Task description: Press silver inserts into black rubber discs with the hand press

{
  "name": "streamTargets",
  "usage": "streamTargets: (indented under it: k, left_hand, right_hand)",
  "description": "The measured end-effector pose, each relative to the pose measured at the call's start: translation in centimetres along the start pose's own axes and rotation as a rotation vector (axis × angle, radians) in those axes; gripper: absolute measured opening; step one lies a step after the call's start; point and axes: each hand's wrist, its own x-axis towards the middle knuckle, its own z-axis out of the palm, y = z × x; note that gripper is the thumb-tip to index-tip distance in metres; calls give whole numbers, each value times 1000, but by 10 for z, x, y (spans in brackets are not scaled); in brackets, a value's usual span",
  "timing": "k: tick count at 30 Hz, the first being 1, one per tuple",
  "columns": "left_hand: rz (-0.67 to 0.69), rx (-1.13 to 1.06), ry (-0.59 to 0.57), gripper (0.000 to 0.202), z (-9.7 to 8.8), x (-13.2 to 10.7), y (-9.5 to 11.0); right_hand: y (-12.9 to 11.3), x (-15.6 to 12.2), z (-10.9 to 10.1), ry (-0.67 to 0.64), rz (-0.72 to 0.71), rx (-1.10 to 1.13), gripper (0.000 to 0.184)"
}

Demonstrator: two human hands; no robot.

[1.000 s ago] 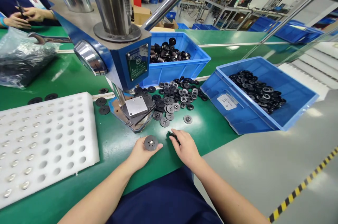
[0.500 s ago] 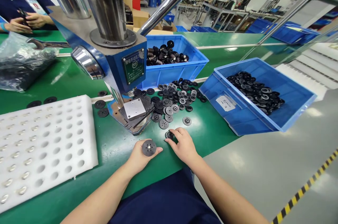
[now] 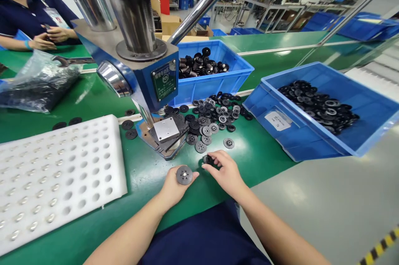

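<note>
My left hand (image 3: 173, 186) is closed around a part topped by a dark round disc (image 3: 184, 175) with small holes and a bright metal centre; whatever lies beneath the disc is hidden by the fingers. Just to the right, my right hand (image 3: 227, 172) pinches a small black wheel (image 3: 208, 159) between thumb and fingers, above the green tabletop. The two parts are apart. Beyond my hands lies a loose pile of black discs (image 3: 206, 131). The hand press (image 3: 162, 78) stands left of that pile, a square metal plate (image 3: 166, 129) on its base.
A white foam tray (image 3: 120, 173) with rows of holes, many holding shiny metal pieces, lies at left. Blue bins (image 3: 215, 86) (image 3: 280, 132) of black parts stand behind and at right. A plastic bag (image 3: 40, 82) and a wrench (image 3: 73, 60) lie near a co-worker's hands (image 3: 51, 38).
The camera view has turned slightly left, so the whole scene sits farther right. Both hands keep nearly the same pose, each with its part still held.
</note>
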Motion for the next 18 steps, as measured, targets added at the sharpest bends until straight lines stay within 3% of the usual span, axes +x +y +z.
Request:
streamTargets:
  k: [4, 7, 12, 18]
  left_hand:
    - [24, -20, -30, 41, -1, 0, -5]
    - [75, -52, -63, 27, -2, 0, -9]
    - [123, -45, -15, 21, -1, -1, -18]
    - [126, -17, 31, 26, 3, -3, -23]
  right_hand:
    - [-44, -4, -9, -18, -126, 215, 32]
    - [-69, -5, -3, -91, -218, 207, 30]
    - [-79, -5, 9, -99, -272, 58, 29]
    - [-83, -9, 6, -117, -292, -62, 19]
